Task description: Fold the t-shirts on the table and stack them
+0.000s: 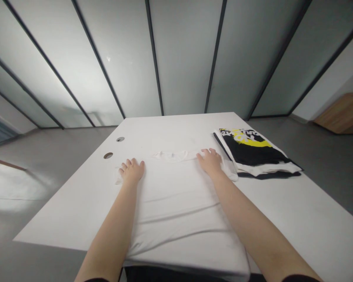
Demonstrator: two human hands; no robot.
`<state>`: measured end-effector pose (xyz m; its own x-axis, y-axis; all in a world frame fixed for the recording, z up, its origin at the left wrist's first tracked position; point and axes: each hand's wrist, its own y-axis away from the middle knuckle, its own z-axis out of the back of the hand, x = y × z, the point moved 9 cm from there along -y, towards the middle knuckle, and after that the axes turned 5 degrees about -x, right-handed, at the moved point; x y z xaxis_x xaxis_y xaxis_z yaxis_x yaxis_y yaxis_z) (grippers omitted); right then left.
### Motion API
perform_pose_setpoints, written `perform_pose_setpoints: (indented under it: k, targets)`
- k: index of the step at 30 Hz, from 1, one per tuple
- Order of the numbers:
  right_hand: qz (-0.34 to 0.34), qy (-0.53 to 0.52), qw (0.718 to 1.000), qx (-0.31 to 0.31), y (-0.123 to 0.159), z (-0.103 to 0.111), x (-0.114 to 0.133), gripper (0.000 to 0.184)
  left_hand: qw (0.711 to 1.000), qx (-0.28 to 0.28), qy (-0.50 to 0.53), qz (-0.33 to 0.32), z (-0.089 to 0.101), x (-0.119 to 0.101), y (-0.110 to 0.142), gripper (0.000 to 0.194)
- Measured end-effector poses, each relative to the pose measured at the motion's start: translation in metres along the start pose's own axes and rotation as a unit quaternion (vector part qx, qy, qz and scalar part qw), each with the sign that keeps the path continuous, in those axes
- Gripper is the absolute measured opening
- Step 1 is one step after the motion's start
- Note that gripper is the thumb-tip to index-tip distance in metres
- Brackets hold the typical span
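A white T-shirt [176, 196] lies spread out on the white table, its neckline pointing away from me and its hem hanging over the near edge. Several creases run across its lower half. My left hand [131, 170] rests flat on the left sleeve, fingers spread. On the opposite side my right hand [211, 162] lies on the shirt near the right shoulder, its fingers apart and extended. Neither hand grips the cloth.
Folded shirts [251, 150], black, white and yellow, are stacked right of the T-shirt. The white table [76, 207] has two round holes near its left edge. Frosted glass panels [182, 58] stand beyond it. A wooden piece [341, 113] is at far right.
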<state>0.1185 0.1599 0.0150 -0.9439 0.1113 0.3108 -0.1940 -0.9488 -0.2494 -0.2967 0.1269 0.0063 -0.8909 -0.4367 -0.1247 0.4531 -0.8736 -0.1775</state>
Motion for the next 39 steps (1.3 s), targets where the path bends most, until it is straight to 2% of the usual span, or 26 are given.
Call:
perform_pose_setpoints:
  k: [2,5,7,11,15,20,24,26,29,31,36,39]
  targets:
    - [-0.003,0.006,1.000,-0.017,-0.001,0.008,0.000,0.039,1.000,0.004,-0.009,0.011,0.001,0.011,-0.001,0.061]
    - [-0.029,0.031,0.999,0.023,0.001,0.007,-0.004,0.032,0.999,-0.002,-0.008,0.052,0.004,0.029,-0.002,0.066]
    - [-0.044,0.037,0.997,0.054,0.002,0.003,-0.006,0.034,0.996,-0.021,0.003,0.082,0.009,0.040,-0.002,0.072]
    - [-0.055,0.040,0.996,0.052,0.003,0.001,-0.008,0.046,0.992,-0.046,0.006,0.117,0.016,0.056,-0.003,0.071]
    - [-0.063,0.043,0.995,0.057,0.006,-0.005,-0.009,0.058,0.994,-0.037,0.003,0.104,0.015,0.060,-0.005,0.065]
    - [-0.053,0.047,0.993,0.092,0.010,-0.018,-0.011,0.070,0.995,-0.026,0.020,0.092,0.019,0.069,-0.013,0.054]
    - [-0.053,0.049,0.992,0.102,0.009,-0.024,-0.014,0.076,0.995,-0.050,0.025,0.078,0.028,0.084,-0.015,0.052]
    - [-0.051,0.047,0.993,0.096,0.008,-0.024,-0.015,0.074,0.995,-0.069,0.015,0.072,0.033,0.091,-0.013,0.052]
    - [-0.051,0.037,0.995,0.079,0.005,-0.023,-0.016,0.062,0.992,-0.085,-0.013,0.088,0.038,0.102,-0.008,0.050]
    - [-0.053,0.030,0.996,0.066,0.003,-0.021,-0.018,0.058,0.992,-0.073,-0.026,0.099,0.039,0.107,-0.006,0.049]
    - [-0.060,0.036,0.997,0.027,0.000,-0.013,-0.025,0.051,0.993,0.006,-0.013,0.120,0.030,0.120,-0.009,0.046]
    - [-0.071,0.038,0.997,0.014,-0.001,-0.009,-0.031,0.046,0.990,0.004,0.005,0.140,0.033,0.129,-0.010,0.045]
